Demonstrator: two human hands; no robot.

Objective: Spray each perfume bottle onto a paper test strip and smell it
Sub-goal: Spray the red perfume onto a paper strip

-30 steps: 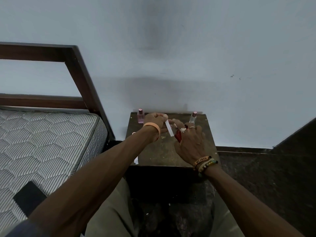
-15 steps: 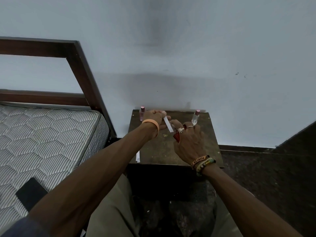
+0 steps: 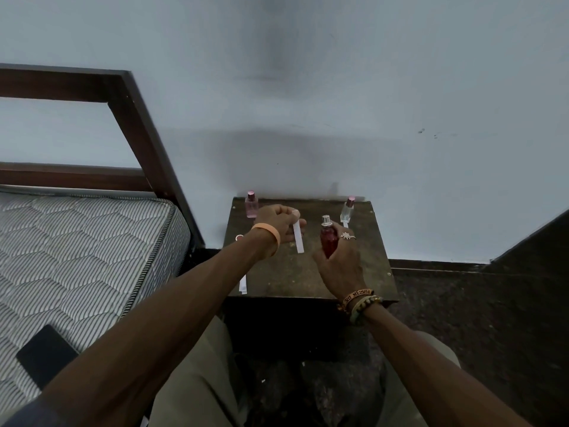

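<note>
My left hand (image 3: 278,222) pinches a white paper test strip (image 3: 298,239) that hangs down over the small dark wooden table (image 3: 286,275). My right hand (image 3: 340,262) grips a red perfume bottle (image 3: 328,240) with a silver spray head, upright and a little to the right of the strip. A pink perfume bottle (image 3: 251,204) stands at the table's back left corner. At the back right stands a clear perfume bottle (image 3: 347,210) with a pink cap. More white paper strips (image 3: 243,284) lie at the table's left front edge.
A bed with a grey patterned mattress (image 3: 77,251) and dark wooden frame (image 3: 135,118) is on the left. A black phone (image 3: 46,354) lies on the mattress. The pale wall rises behind the table. Dark floor lies to the right. A small pink cap (image 3: 238,237) sits near my left wrist.
My right hand has drawn away from the strip to the right, so the red bottle now shows clearly, upright. My left hand still holds the strip in about the same place.
</note>
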